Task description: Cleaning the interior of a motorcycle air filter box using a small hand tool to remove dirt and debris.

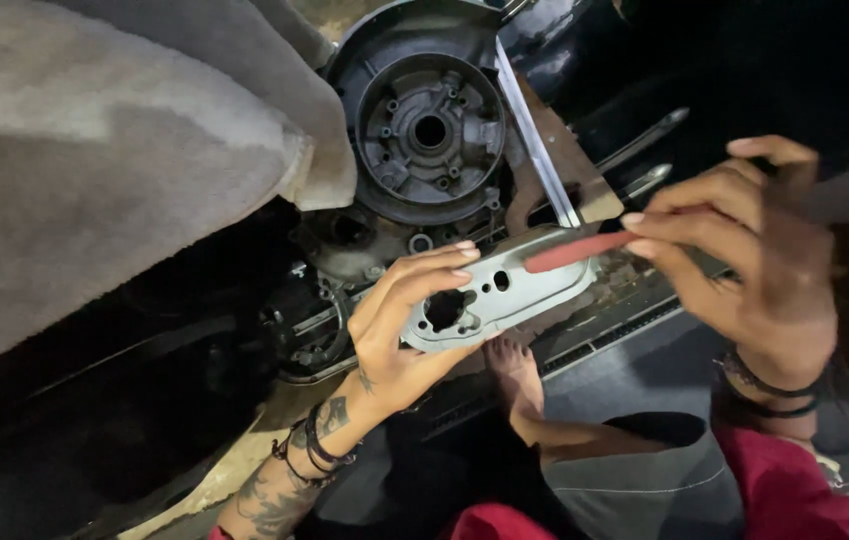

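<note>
The flat plate (499, 293) you held in your left hand (394, 340) looked like dull grey cast metal, matt and smooth-faced. The red tool (574, 250) in your right hand (754, 270) was possibly plastic, though blur hid its finish. The round engine housing (429, 120) was dark, grimy metal; the cloth (94, 170) looked rough, fuzzy.

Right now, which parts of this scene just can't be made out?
- Head view: the red tool has its far end hidden inside the right hand.
- The grey metal plate has its near edge covered by the left hand.
- The area lower left of the round engine housing is lost in shadow.
</note>
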